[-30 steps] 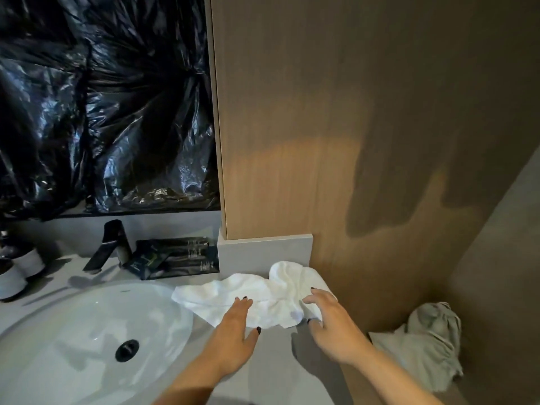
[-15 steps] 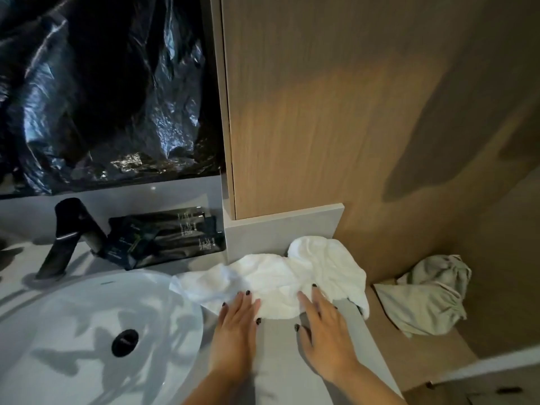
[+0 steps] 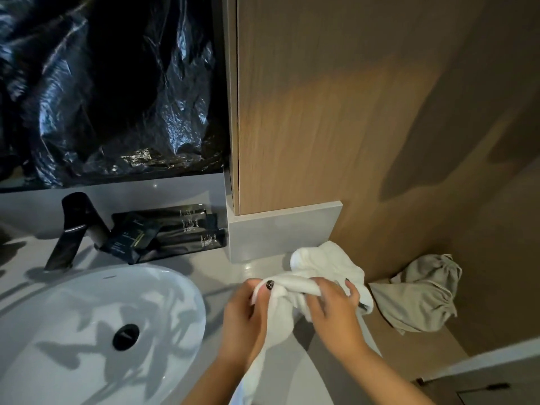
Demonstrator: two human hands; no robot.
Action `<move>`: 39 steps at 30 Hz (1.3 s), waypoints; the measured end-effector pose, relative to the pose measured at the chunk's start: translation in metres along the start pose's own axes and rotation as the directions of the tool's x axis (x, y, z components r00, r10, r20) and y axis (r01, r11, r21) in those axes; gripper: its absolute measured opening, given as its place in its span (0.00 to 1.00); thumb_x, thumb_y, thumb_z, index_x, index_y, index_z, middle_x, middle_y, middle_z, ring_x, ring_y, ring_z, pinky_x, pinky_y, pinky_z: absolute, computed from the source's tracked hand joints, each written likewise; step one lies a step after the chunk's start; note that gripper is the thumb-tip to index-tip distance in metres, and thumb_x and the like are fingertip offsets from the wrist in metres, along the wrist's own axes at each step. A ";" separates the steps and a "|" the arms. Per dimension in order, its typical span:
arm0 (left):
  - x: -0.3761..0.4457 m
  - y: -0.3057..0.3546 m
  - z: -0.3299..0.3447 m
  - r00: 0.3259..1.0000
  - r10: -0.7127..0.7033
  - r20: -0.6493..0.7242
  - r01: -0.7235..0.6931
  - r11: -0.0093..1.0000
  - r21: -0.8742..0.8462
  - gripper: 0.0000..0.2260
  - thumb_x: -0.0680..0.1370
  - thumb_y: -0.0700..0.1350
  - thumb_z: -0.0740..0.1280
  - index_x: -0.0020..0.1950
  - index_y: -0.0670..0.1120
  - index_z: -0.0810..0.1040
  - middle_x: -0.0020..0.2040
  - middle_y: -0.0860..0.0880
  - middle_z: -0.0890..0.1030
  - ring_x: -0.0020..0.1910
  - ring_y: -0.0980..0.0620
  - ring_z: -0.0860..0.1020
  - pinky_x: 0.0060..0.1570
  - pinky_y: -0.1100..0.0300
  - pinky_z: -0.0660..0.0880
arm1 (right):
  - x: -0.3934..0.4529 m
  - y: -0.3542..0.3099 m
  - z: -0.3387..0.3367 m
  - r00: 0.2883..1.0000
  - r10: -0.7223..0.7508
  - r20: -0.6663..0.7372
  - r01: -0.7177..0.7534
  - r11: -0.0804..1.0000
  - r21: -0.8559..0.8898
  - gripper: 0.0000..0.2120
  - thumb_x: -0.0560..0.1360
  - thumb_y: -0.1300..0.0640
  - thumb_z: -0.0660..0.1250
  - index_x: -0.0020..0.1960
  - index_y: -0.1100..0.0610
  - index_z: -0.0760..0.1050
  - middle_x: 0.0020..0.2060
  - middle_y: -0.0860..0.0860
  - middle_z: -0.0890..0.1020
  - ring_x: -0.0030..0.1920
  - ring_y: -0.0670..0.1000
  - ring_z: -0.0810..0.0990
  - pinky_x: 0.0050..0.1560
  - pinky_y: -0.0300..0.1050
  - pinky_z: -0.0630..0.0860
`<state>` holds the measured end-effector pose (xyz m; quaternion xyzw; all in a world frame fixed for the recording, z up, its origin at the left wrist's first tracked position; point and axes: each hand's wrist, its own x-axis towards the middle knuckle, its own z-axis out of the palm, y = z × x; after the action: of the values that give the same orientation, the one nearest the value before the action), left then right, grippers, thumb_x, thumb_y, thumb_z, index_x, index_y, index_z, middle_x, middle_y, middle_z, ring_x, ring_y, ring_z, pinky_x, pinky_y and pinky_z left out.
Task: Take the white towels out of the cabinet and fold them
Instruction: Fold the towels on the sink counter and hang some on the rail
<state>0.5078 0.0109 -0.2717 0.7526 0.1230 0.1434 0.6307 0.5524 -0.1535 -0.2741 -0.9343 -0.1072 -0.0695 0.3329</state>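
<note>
A crumpled white towel [image 3: 324, 267] lies bunched on the grey counter [image 3: 222, 273] to the right of the sink, one end hanging down towards me between my arms. My left hand [image 3: 245, 314] grips the towel's left part, thumb on top of the cloth. My right hand [image 3: 333, 311] grips it just beside, fingers curled into the folds. The wooden cabinet [image 3: 321, 112] rises right behind the towel, its door closed.
A white oval sink [image 3: 96, 325] with a black drain fills the lower left, with a black tap [image 3: 74, 229] and dark sachets [image 3: 163, 232] behind it. Black plastic sheeting [image 3: 111, 83] covers the wall above. A grey-green cloth [image 3: 420, 293] lies on a wooden ledge at right.
My hands lay flat on the spread towel before. Now both have curled into it and gathered it up into a bunch, with one end hanging towards me.
</note>
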 end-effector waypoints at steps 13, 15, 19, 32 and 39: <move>-0.096 0.056 0.034 0.914 0.275 0.298 -0.379 0.842 0.384 0.37 0.75 0.50 0.71 0.74 0.70 0.51 0.74 0.59 0.61 0.73 0.59 0.61 0.73 0.58 0.61 | -0.050 0.001 -0.158 0.931 0.200 0.305 -0.309 0.877 0.368 0.09 0.69 0.67 0.71 0.46 0.57 0.77 0.42 0.55 0.81 0.39 0.47 0.77 0.40 0.39 0.72; -0.125 0.075 0.047 0.860 0.394 0.323 -0.498 0.785 0.369 0.31 0.79 0.52 0.65 0.75 0.71 0.53 0.75 0.63 0.58 0.74 0.60 0.58 0.74 0.55 0.60 | -0.070 0.000 -0.176 0.918 0.235 0.320 -0.361 0.831 0.423 0.10 0.70 0.65 0.71 0.48 0.57 0.76 0.42 0.55 0.80 0.39 0.48 0.78 0.39 0.41 0.73; -0.188 0.102 0.076 0.855 0.410 0.318 -0.496 0.826 0.268 0.23 0.77 0.54 0.63 0.71 0.67 0.62 0.75 0.65 0.58 0.75 0.61 0.58 0.74 0.59 0.61 | -0.109 0.003 -0.211 0.862 0.354 0.363 -0.507 0.620 0.599 0.07 0.73 0.63 0.72 0.47 0.57 0.75 0.35 0.53 0.80 0.34 0.50 0.78 0.29 0.40 0.72; -0.302 0.121 0.073 0.813 0.576 0.089 -0.579 0.778 0.243 0.04 0.78 0.47 0.67 0.50 0.56 0.79 0.53 0.65 0.78 0.56 0.60 0.76 0.57 0.49 0.76 | -0.235 0.003 -0.230 0.793 0.199 0.576 -0.601 0.407 0.687 0.09 0.76 0.60 0.71 0.54 0.61 0.81 0.46 0.58 0.86 0.43 0.53 0.85 0.43 0.45 0.80; -0.345 0.120 0.041 0.753 0.488 0.441 -0.580 0.809 0.094 0.21 0.77 0.55 0.67 0.69 0.61 0.68 0.69 0.67 0.69 0.69 0.57 0.71 0.66 0.64 0.68 | -0.286 -0.026 -0.228 0.853 0.232 0.468 -0.518 0.488 0.702 0.14 0.74 0.69 0.69 0.58 0.60 0.77 0.44 0.57 0.85 0.42 0.51 0.84 0.41 0.42 0.79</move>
<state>0.2027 -0.1735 -0.1815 0.8351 -0.2134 0.1482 0.4849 0.2557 -0.3234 -0.1406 -0.6755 0.0319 0.2104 0.7060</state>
